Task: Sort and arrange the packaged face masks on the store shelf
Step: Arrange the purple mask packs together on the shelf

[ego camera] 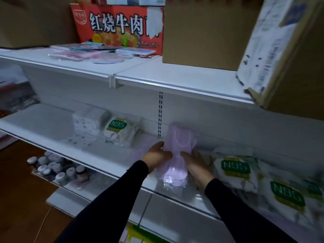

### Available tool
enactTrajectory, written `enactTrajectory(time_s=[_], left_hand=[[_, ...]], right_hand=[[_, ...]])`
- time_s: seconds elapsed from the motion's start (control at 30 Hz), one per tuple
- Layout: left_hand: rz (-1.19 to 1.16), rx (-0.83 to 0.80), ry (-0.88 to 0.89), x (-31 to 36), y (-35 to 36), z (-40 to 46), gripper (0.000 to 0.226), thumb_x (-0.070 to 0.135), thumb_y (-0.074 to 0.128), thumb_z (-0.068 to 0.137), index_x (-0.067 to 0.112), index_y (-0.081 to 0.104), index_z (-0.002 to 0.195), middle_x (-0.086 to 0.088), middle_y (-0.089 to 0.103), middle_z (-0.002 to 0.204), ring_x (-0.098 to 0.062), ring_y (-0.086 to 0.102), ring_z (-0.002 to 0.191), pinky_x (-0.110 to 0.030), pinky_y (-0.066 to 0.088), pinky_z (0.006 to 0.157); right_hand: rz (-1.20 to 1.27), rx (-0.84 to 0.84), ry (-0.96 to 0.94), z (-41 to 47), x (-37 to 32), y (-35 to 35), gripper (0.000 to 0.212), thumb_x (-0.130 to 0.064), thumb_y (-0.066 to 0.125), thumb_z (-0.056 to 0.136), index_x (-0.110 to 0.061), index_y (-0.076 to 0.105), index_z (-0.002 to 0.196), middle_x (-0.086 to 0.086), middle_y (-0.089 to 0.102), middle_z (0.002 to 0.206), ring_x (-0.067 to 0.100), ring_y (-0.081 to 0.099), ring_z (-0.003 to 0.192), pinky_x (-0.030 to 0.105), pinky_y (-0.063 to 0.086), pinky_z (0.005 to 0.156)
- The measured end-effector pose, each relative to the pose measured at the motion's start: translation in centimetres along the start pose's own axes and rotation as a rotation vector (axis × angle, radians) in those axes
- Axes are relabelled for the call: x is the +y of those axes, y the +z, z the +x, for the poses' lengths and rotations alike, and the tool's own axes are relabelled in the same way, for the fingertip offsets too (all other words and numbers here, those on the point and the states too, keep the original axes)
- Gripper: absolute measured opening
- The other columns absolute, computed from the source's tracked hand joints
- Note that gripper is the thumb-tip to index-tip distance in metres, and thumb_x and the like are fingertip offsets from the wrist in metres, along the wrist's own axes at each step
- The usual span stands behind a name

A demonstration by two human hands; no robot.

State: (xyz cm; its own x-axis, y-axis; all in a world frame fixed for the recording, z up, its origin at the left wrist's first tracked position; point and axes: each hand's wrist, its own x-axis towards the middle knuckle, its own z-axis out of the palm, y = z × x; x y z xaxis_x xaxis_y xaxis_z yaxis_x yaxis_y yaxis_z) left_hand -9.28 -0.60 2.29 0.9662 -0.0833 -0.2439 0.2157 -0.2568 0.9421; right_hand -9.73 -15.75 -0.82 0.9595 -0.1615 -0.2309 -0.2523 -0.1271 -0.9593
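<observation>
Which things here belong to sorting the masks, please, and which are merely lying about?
Job:
lilac pack, held by left hand and right hand
N95 packs
patterned pack
shelf

Lying about:
red carton
brown boxes
jars
flat packets on the upper shelf; contents unclear

On the upper shelf (98, 67) a red carton (115, 27) printed with large white Chinese characters and a picture of food stands against the back. Just to its right sits a plain brown cardboard box (201, 32), and at the far right a second cardboard box (287, 55), bearing a white printed label, hangs tilted past the shelf's front edge. At the far left, a large brown carton (33, 21) fills the corner. Low on the left, below the shelves, a cluster of small jars with pale lids (56, 169) stands beside the brown wooden floor (22, 199).
</observation>
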Motion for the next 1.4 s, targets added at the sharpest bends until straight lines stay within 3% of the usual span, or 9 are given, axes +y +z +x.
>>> enactTrajectory(time_s=[0.13, 0.3, 0.47, 0.6, 0.67, 0.87, 1.1, 1.27, 1.4], left_hand=[[0.13, 0.069, -0.009, -2.4, -6.0, 3.2, 0.05, 0.027, 0.061, 0.057, 0.017, 0.061, 0.106, -0.014, 0.069, 0.104, -0.032, 0.066, 0.096, -0.046, 0.056, 0.083], [0.405, 0.096, -0.022, -3.9, -9.4, 5.7, 0.048, 0.021, 0.063, 0.077, 0.022, 0.056, 0.124, -0.009, 0.068, 0.116, -0.027, 0.063, 0.106, -0.03, 0.051, 0.088], [0.601, 0.111, 0.026, -5.2, -9.7, 8.3, 0.043, 0.02, 0.052, 0.088, 0.013, 0.047, 0.13, -0.015, 0.061, 0.127, -0.033, 0.058, 0.116, -0.034, 0.046, 0.091], [0.805, 0.029, -0.075, -7.9, -9.6, 9.1, 0.073, 0.033, 0.05, 0.091, 0.01, 0.015, 0.151, -0.016, 0.042, 0.144, -0.034, 0.045, 0.128, -0.036, 0.04, 0.102], [0.871, 0.041, -0.072, -8.9, -9.2, 8.8, 0.069, 0.039, 0.049, 0.091, 0.013, 0.02, 0.148, -0.014, 0.041, 0.141, -0.035, 0.044, 0.125, -0.037, 0.04, 0.101], [0.911, 0.132, -0.001, -9.3, -8.6, 7.7, 0.058, 0.055, 0.048, 0.087, 0.019, 0.039, 0.131, -0.011, 0.048, 0.125, -0.034, 0.048, 0.115, -0.035, 0.041, 0.094], [0.954, -0.08, -0.137, -9.7, -8.9, 7.3, 0.112, 0.08, 0.058, 0.058, 0.029, 0.013, 0.147, -0.014, 0.036, 0.136, -0.035, 0.037, 0.127, -0.042, 0.036, 0.103], [0.967, -0.078, -0.069, -10.2, -8.4, 7.7, 0.104, 0.063, 0.064, 0.067, 0.031, 0.009, 0.149, -0.012, 0.025, 0.144, -0.034, 0.026, 0.134, -0.041, 0.03, 0.108], [0.893, -0.053, -0.047, -10.3, -9.2, 7.9, 0.097, 0.058, 0.067, 0.071, 0.032, 0.017, 0.15, -0.013, 0.032, 0.137, -0.033, 0.031, 0.13, -0.034, 0.033, 0.107]], right_hand=[[-0.114, -0.104, 0.031, 1.6, -0.1, 5.9, 0.009, -0.011, 0.06, 0.076, -0.012, 0.067, 0.082, 0.007, 0.067, 0.074, 0.021, 0.061, 0.066, 0.037, 0.049, 0.062], [-0.247, -0.078, 0.041, 3.9, 0.8, 10.9, 0.012, -0.008, 0.059, 0.074, -0.011, 0.066, 0.084, 0.006, 0.069, 0.074, 0.02, 0.064, 0.064, 0.029, 0.05, 0.058], [-0.307, -0.03, 0.066, 5.5, 0.5, 12.9, 0.012, -0.006, 0.054, 0.08, -0.006, 0.063, 0.088, 0.009, 0.065, 0.077, 0.017, 0.058, 0.061, 0.023, 0.042, 0.05], [-0.456, -0.048, 0.096, 6.5, 1.6, 14.4, 0.018, -0.01, 0.056, 0.079, -0.005, 0.06, 0.096, 0.015, 0.067, 0.09, 0.028, 0.067, 0.081, 0.034, 0.05, 0.062], [-0.529, -0.047, 0.097, 6.7, 1.9, 15.1, 0.035, -0.014, 0.057, 0.085, -0.001, 0.054, 0.117, 0.017, 0.065, 0.11, 0.03, 0.065, 0.1, 0.029, 0.046, 0.067], [-0.678, -0.012, 0.086, 7.4, 2.2, 15.4, 0.039, -0.015, 0.056, 0.088, 0.003, 0.048, 0.122, 0.02, 0.06, 0.123, 0.033, 0.059, 0.112, 0.026, 0.042, 0.075], [-0.634, -0.045, 0.137, 8.2, 2.0, 15.4, 0.036, -0.016, 0.044, 0.093, 0.005, 0.052, 0.121, 0.025, 0.058, 0.125, 0.036, 0.056, 0.114, 0.032, 0.044, 0.09], [-0.564, -0.067, 0.155, 8.3, 1.9, 15.5, 0.044, -0.023, 0.043, 0.093, 0.002, 0.048, 0.128, 0.022, 0.057, 0.129, 0.034, 0.056, 0.116, 0.03, 0.043, 0.088], [-0.543, -0.075, 0.148, 8.5, 2.3, 15.5, 0.044, -0.028, 0.045, 0.09, 0.002, 0.053, 0.122, 0.022, 0.061, 0.123, 0.033, 0.059, 0.111, 0.025, 0.037, 0.076]])
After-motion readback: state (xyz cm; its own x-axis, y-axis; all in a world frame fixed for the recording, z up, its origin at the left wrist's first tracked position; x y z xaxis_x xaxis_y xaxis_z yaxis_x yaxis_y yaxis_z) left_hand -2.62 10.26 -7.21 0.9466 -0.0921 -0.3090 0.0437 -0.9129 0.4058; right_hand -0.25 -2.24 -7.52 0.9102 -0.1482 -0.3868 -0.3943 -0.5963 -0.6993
